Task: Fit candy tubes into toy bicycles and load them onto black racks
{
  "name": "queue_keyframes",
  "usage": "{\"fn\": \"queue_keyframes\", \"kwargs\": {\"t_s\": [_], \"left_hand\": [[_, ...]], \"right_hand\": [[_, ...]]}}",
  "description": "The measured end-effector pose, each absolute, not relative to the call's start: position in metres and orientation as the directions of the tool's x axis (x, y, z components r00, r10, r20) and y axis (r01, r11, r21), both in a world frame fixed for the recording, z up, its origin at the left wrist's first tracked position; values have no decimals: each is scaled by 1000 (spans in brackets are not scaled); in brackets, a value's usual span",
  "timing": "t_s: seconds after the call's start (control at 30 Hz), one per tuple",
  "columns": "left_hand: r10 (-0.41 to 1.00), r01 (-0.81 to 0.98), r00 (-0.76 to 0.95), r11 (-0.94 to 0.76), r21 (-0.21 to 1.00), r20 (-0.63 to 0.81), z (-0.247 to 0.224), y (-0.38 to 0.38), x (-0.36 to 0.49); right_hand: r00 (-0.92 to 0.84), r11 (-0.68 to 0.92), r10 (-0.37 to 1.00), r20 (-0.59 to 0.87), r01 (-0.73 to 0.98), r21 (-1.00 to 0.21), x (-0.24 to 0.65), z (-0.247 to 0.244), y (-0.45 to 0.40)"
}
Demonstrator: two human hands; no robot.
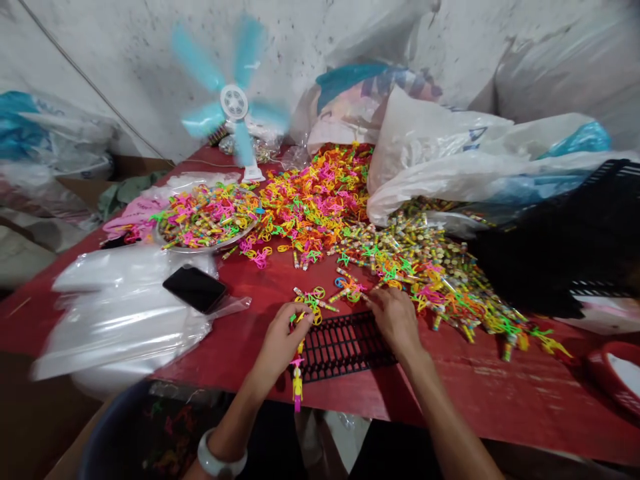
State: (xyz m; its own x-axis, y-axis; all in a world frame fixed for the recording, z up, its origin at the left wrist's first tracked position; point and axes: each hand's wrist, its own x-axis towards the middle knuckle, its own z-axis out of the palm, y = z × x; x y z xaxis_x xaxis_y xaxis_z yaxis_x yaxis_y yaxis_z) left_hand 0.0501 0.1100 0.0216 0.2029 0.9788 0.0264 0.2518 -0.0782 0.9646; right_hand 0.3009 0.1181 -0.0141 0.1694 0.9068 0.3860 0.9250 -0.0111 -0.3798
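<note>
My left hand (284, 339) is at the left end of a black slotted plastic rack (345, 347), its thumb and fingers curled together beside small green and yellow plastic pieces (316, 301); what they hold is hidden. Just below it, a yellow and pink plastic toy (297, 383) lies along the rack's left edge and sticks out past the table's front edge. My right hand (397, 321) is over the rack's far right corner, fingers bent down and drawn together at the edge of the loose pieces. Its fingertips are partly hidden, so their contents do not show.
A heap of bright plastic pieces (320, 193) joins a pile of small patterned tubes (435, 250) on the red table (240, 347). Left are a filled bowl (200, 248), a phone (195, 288) on clear bags (130, 320), and a spinning fan (234, 101). Black racks (540, 247) stand right.
</note>
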Motion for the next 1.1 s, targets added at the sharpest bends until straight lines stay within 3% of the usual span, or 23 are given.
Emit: {"fn": "queue_keyframes", "kwargs": {"t_s": [0.13, 0.33, 0.43, 0.53, 0.73, 0.8, 0.87, 0.97, 1.03, 1.1], "left_hand": [[980, 251, 197, -91, 964, 41, 20, 110, 51], [976, 274, 214, -107, 956, 48, 20, 109, 51], [973, 269, 222, -123, 955, 63, 21, 108, 50], [973, 263, 220, -129, 956, 70, 23, 108, 50], [979, 262, 196, -108, 959, 57, 23, 109, 52], [981, 269, 185, -100, 958, 51, 21, 108, 52], [988, 257, 150, -86, 963, 48, 22, 105, 50], [997, 239, 73, -54, 969, 37, 27, 92, 47], [998, 258, 53, -39, 965, 27, 30, 80, 45], [998, 282, 65, -30, 959, 12, 31, 69, 44]], "right_hand": [[79, 78, 884, 461, 947, -312, 279, -12, 118], [-89, 157, 919, 383, 977, -148, 237, -9, 137], [-83, 210, 867, 491, 955, -209, 246, -3, 134], [-92, 360, 776, 624, 877, -319, 268, -2, 110], [-333, 539, 778, 532, 788, -296, 286, -21, 48], [-280, 485, 807, 520, 816, -313, 282, -25, 40], [-143, 331, 867, 477, 881, -338, 275, -23, 38], [36, 68, 950, 310, 946, -318, 267, -17, 38], [96, -27, 974, 207, 951, -309, 265, -13, 38], [161, -88, 973, 167, 920, -381, 265, -9, 38]]}}
